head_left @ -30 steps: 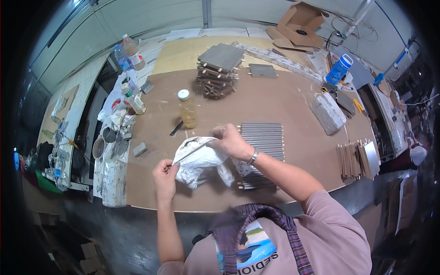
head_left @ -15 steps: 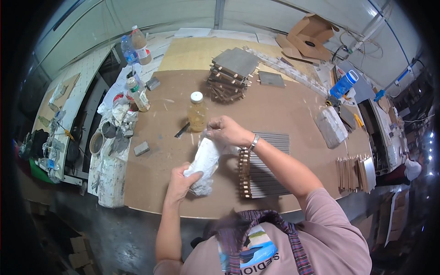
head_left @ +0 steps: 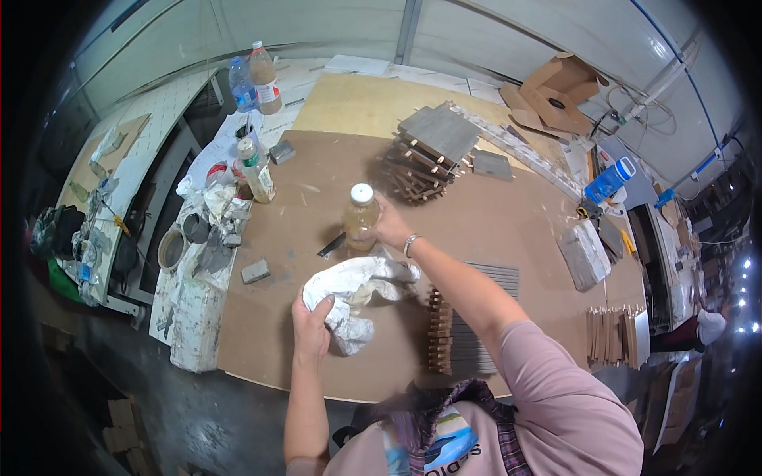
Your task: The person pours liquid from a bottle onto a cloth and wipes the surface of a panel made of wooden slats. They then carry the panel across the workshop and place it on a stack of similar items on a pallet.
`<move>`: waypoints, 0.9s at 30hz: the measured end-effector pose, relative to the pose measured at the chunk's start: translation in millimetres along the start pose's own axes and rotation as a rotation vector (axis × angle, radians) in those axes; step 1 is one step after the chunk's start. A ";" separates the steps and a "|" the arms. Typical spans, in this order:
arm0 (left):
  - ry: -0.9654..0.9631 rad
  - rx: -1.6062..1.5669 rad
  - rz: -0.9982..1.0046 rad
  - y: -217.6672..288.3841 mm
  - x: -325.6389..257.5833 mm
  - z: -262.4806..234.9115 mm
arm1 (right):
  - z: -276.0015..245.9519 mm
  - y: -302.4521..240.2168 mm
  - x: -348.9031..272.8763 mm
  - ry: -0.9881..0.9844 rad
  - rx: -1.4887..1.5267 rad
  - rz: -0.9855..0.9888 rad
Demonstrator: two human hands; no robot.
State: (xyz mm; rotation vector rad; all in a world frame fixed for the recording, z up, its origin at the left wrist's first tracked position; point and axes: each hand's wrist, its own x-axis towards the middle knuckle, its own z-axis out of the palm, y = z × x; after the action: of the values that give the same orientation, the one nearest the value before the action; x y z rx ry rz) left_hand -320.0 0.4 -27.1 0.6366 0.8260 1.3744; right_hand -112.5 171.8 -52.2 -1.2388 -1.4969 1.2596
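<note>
Gathered in my left hand (head_left: 312,327) is a crumpled white cloth (head_left: 353,287), its loose end draping to the right over the brown board. My right hand (head_left: 389,226) is wrapped round the side of a clear bottle (head_left: 361,213) of yellowish liquid with a white cap. The bottle stands upright on the board, and my right forearm reaches across a neat stack of grey slats (head_left: 474,349) with light wooden pegs at its left end. Just left of the bottle lies a small black blade-like tool (head_left: 332,244).
Behind sits a pile of grey panels with pegs (head_left: 436,143). Bottles (head_left: 255,170), a roll of tape (head_left: 172,248) and rags line the left edge. On the right are a white wrapped block (head_left: 585,254), a blue bottle (head_left: 609,181) and upright brown slats (head_left: 611,337). A small grey block (head_left: 255,272) lies at left.
My right hand has let go of the cloth's upper end and taken hold of the bottle. The cloth now sags to the right from my left hand. The whole view has shifted slightly.
</note>
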 end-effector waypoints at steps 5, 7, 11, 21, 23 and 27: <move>0.038 0.017 0.071 -4.6 11.5 -3.2 | -12.6 -71.8 -32.5 -0.103 -0.366 -0.126; 0.044 0.006 0.086 -11.8 16.6 1.2 | -24.5 -90.7 -49.2 -0.243 -0.642 -0.216; 0.009 -0.082 0.067 -22.9 19.5 14.9 | -38.4 -77.9 -72.2 -0.265 -1.050 -0.461; -0.097 -0.250 -0.061 -34.8 16.2 26.9 | -46.7 -89.7 -94.3 -0.141 -1.281 -0.464; -0.109 -0.243 -0.064 -36.6 15.9 26.2 | -51.0 -94.9 -93.5 -0.109 -1.344 -0.497; -0.095 -0.225 -0.077 -38.5 13.9 26.0 | -54.7 -102.6 -91.7 -0.096 -1.425 -0.539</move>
State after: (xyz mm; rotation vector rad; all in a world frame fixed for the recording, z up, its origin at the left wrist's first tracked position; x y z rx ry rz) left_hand -276.4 12.0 -44.9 0.4865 0.6032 1.3338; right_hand -60.1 90.3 59.8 -1.3450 -2.6672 -0.2978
